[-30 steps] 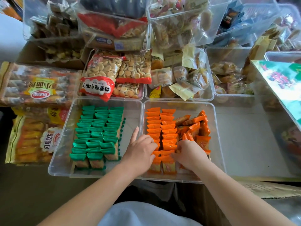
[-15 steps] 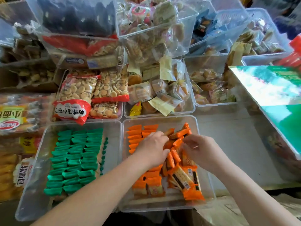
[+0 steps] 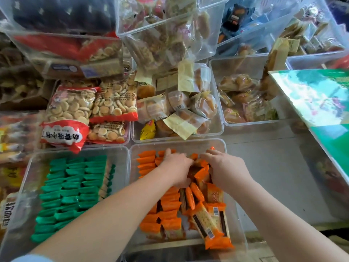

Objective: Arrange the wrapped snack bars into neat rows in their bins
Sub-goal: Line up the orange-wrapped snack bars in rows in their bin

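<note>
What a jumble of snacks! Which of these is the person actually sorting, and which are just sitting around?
In the job: orange snack bars, their clear bin, green snack bars, left hand, right hand.
Just lying about: biscuit bags, wrapped buns, green printed box.

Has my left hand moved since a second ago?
Yes. The left hand went from the near left corner of the bin toward its far wall, among the loose orange bars.
</note>
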`<state>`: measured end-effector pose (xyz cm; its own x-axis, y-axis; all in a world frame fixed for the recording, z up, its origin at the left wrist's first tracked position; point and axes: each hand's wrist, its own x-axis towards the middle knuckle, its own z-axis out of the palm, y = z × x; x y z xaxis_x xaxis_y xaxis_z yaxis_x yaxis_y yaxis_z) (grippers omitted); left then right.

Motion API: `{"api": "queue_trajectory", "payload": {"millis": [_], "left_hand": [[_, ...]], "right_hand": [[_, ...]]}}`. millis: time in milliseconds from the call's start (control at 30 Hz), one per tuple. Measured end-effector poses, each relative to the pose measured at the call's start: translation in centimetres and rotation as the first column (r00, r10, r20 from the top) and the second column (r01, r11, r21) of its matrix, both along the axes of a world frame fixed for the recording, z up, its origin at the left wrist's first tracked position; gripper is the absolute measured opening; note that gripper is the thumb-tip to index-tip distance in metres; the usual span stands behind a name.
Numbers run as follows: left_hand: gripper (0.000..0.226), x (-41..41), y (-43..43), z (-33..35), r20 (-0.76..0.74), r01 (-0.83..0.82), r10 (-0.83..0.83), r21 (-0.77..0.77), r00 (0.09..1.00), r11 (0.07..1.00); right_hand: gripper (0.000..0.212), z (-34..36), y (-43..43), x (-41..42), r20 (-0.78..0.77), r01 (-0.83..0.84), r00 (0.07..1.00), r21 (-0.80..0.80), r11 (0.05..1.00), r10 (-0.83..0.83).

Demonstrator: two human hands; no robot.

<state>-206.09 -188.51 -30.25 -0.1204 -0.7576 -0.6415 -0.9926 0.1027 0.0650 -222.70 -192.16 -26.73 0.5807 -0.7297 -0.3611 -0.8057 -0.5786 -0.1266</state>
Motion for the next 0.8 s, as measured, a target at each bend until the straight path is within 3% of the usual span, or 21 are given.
{"api": "queue_trajectory", "payload": {"millis": [167,300,433,633,733,800], "left_hand": [[0.021,0.1,0.4,-0.4,-0.071,-0.067,0.061,-0.074,0.996,0.995],[0.019,0.8,1.2,-0.5,-0.305,-0.196,0.132,-0.187,0.943,0.963],[0.014,1.5,2.2,0.0,-0.551,-0.355,0.165,-0.258,0.818,0.899],[0.007,1.3,4.2,1.9,-0.802,-0.596,0.205,-0.219,0.561,0.772],[0.01,1.6,6.0,3.4,-0.839,-0.624,0.165,-0.239,0.519,0.744],[0.011,2.6,7.5,4.6,-0.846,-0.665,0.165,-0.262,0.506,0.699]], "right_hand": [[0.041,-0.3,-0.3,1.5,-0.175,-0.083,0.982,-0.052,0.995,0.073],[0.037,-0.1,-0.4,0.8,-0.154,-0.061,0.987,-0.049,0.997,0.052],[0.031,0.8,0.6,-0.3,-0.103,-0.063,0.993,-0.136,0.989,0.049],[0.022,2.9,2.4,-2.1,0.224,0.073,0.975,-0.327,0.942,0.003],[0.025,4.1,4.4,-1.5,0.371,0.254,0.908,-0.113,0.96,-0.196],[0.025,4.6,5.7,-0.9,0.536,0.314,0.797,0.024,0.949,-0.277]]}}
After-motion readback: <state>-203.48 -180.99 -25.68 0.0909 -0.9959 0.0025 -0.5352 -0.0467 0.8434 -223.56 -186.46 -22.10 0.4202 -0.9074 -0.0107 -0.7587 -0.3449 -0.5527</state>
